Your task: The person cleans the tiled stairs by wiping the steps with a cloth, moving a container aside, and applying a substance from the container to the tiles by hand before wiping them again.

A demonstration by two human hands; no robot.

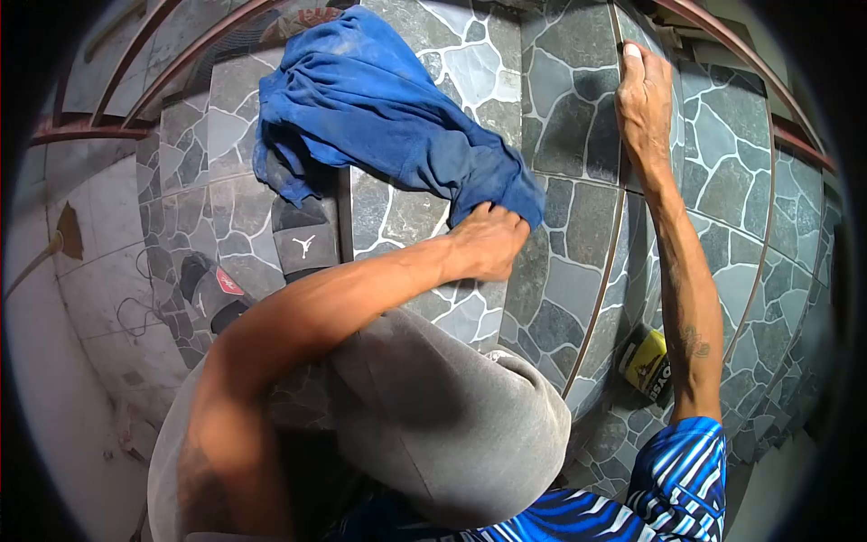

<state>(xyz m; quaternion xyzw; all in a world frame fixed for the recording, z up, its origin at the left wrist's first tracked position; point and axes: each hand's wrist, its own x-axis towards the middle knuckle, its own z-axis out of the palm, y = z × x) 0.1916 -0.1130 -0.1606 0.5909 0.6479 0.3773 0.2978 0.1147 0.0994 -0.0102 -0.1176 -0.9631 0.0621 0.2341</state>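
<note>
A dusty blue cloth (370,113) lies bunched and stretched across the stone-patterned tiles (470,68). Its lower right end is under my left hand (490,242), whose fingers are curled into the fabric and press it against the tiled step. Farther up on the right, my right hand (644,95) rests at the upper tiled edge, by a thin brown strip (594,316). The fingers of that hand are bent and close together, with the thumb stretched along the edge; whether anything is in them is hidden.
Two dark slides (302,246) are at the left, below the cloth. A yellow and black container (646,366) stands beside my right forearm. Reddish metal bars (149,63) curve across both upper corners. At the far left is a broom-like tool (68,237).
</note>
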